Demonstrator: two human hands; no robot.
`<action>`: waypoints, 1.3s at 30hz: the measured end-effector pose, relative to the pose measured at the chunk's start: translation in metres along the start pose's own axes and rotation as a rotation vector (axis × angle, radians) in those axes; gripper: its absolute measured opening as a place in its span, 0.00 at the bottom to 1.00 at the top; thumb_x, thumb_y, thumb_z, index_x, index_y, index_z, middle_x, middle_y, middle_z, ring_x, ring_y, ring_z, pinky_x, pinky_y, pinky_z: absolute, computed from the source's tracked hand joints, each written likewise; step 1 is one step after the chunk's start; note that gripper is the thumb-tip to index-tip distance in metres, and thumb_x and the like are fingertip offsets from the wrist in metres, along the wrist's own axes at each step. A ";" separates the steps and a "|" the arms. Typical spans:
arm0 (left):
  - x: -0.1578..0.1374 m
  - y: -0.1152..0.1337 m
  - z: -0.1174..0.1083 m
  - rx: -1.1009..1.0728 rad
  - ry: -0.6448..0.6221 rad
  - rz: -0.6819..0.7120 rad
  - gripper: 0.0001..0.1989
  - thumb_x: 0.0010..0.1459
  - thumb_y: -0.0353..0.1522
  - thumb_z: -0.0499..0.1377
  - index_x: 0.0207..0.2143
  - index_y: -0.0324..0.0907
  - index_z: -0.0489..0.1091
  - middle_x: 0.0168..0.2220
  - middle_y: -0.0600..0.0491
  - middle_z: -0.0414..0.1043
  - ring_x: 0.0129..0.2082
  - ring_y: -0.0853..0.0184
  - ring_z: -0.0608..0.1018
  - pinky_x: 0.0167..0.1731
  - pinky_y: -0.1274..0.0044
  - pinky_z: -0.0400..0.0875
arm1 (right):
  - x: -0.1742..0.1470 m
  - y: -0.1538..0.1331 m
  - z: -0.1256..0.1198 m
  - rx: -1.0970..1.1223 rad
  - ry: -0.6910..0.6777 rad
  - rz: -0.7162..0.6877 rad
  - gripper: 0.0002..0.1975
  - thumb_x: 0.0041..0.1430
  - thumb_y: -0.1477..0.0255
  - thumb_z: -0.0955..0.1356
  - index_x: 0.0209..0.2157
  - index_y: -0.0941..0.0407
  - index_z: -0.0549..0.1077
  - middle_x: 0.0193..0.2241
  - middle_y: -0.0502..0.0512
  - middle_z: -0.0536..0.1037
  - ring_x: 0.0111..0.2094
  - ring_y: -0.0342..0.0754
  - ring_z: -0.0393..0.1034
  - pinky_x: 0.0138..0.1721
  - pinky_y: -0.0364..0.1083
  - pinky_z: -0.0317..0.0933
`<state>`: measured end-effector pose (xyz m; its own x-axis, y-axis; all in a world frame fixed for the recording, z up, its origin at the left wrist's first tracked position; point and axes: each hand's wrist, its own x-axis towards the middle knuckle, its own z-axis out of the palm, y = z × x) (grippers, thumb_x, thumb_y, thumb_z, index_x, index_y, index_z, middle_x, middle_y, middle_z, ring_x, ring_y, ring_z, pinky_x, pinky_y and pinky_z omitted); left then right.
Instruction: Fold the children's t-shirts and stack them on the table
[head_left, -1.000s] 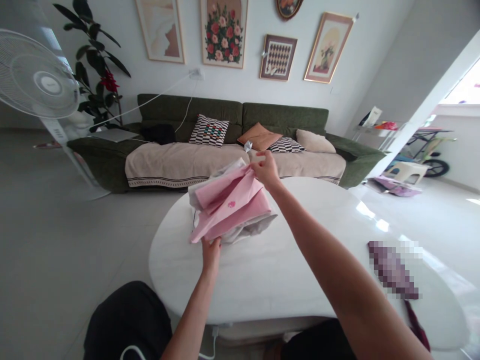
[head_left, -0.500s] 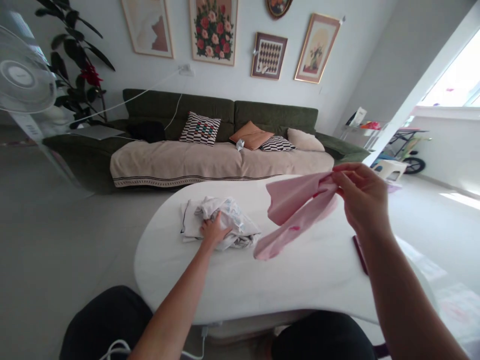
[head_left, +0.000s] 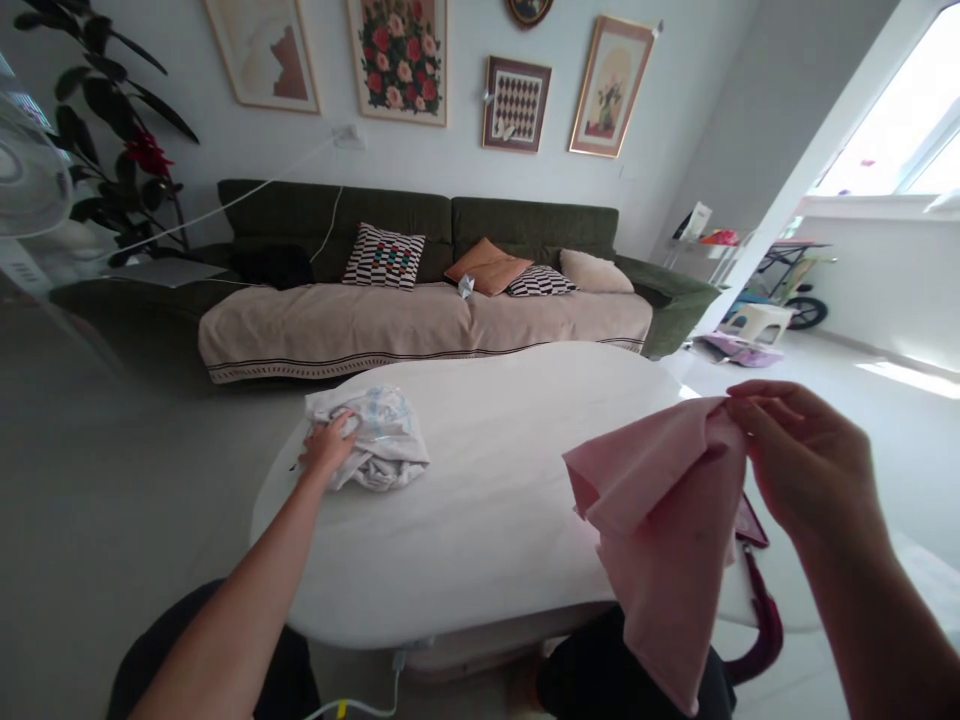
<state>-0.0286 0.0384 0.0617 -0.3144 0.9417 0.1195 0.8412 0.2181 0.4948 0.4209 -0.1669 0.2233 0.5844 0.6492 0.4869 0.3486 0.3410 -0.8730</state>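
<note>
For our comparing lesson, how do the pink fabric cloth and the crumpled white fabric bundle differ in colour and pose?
Colour: the pink fabric cloth looks almost uniformly pink; the crumpled white fabric bundle is whitish with pale blue markings.
Pose: the pink cloth hangs from the right hand; the white bundle lies heaped on the white rounded table under the left hand.
Both are creased fabric, each touched by one hand.

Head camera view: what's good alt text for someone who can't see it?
A person's right hand holds up a pink cloth; their left hand touches a crumpled whitish bundle of cloth on a white table. Behind is a green sofa.
</note>
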 end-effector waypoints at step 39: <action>-0.236 0.083 0.028 -0.629 -0.358 0.679 0.18 0.48 0.26 0.54 0.43 0.47 0.69 0.42 0.49 0.67 0.45 0.62 0.68 0.47 0.71 0.63 | -0.193 0.092 0.072 -0.104 -0.446 0.194 0.15 0.56 0.62 0.59 0.34 0.57 0.70 0.23 0.51 0.71 0.25 0.46 0.65 0.28 0.43 0.62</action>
<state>0.1271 -0.1584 0.0507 0.3866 0.8608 0.3311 0.3746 -0.4746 0.7965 0.2870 -0.2121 0.0470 0.2834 0.9292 0.2373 0.3492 0.1305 -0.9279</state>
